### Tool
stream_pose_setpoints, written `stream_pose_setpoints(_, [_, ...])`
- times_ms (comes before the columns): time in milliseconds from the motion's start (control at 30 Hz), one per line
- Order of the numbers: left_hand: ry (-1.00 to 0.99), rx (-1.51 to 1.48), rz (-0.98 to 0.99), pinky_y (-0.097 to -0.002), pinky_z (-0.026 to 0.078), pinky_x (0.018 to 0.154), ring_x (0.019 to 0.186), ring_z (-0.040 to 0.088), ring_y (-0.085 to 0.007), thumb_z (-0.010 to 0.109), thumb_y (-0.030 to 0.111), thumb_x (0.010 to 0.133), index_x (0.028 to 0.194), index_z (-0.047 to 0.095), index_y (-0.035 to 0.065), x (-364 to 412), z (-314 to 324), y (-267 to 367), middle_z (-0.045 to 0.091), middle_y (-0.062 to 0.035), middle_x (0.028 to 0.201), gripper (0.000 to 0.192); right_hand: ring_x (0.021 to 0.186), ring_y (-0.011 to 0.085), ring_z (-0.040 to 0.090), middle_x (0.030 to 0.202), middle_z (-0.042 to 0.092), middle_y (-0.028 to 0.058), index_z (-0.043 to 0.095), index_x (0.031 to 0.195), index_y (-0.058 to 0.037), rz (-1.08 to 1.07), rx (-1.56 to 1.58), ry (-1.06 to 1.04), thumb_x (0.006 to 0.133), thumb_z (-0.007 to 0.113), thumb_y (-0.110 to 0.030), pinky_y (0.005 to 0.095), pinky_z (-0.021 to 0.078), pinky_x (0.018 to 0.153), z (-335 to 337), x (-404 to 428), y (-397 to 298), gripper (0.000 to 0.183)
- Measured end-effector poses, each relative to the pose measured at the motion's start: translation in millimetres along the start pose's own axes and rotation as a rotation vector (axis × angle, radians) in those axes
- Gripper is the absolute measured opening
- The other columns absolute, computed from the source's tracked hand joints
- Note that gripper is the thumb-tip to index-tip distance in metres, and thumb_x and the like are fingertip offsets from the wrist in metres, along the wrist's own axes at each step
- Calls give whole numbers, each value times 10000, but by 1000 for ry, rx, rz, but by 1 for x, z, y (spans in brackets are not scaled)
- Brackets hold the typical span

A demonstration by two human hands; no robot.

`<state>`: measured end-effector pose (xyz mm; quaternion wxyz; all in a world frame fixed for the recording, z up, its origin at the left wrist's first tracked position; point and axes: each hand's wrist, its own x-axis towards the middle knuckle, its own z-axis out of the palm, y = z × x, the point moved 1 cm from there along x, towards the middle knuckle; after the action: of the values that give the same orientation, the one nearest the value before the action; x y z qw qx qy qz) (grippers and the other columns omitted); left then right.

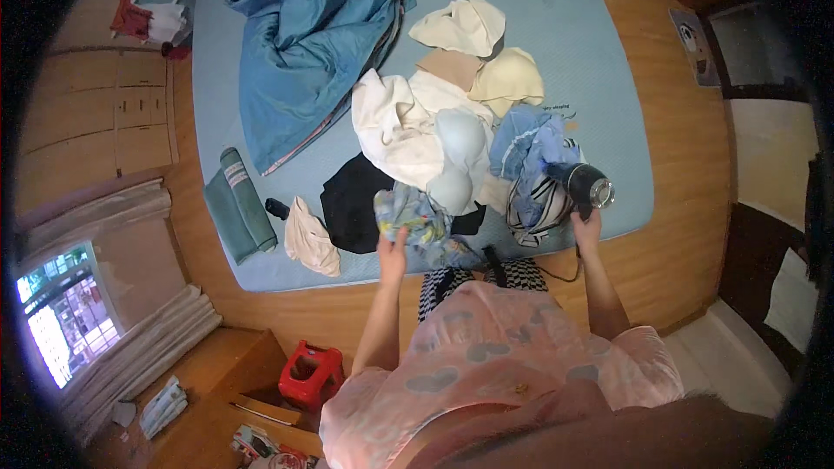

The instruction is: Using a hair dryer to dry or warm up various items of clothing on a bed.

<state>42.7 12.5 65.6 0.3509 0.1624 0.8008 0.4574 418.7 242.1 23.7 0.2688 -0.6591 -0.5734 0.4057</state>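
My left hand (393, 254) grips the edge of a crumpled blue patterned cloth (412, 215) with yellow marks, next to a black garment (355, 208). In my right hand (588, 229) is the handle of a black hair dryer (586, 187), its clear round end toward the right; its cord hangs toward my lap. Left of the dryer lie a light blue garment (524, 137) and a black-and-white striped cloth (537, 208). A pale blue bra (456, 163) rests on a cream garment (397, 130) at the middle of the bed.
On the mattress (573, 26) are a teal quilt (287, 71), beige and yellow clothes (508, 78), a rolled green mat (244, 208) and a small pink cloth (309, 241). A red plastic stool (313, 374) stands at lower left, beside a wooden desk (221, 371).
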Motion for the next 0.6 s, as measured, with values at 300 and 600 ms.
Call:
stream_pose_setpoints(300, [-252,-909,242,-341,414,866,982,538,-198,586,57,795,1095,540,-5,-88,-8,255,565,-105,1090,310,786,183,562,841,614,102,566,938,21,21,-74,1,718,636,-133,311,446,713,1,-19,1,278])
stream_pose_setpoints(600, [-1208,-470,904,-398,406,830,942,526,-316,676,112,765,950,568,12,-109,127,315,565,-132,987,237,757,157,576,850,629,70,589,959,21,-240,-83,-108,716,647,-72,303,456,671,-101,-24,60,267])
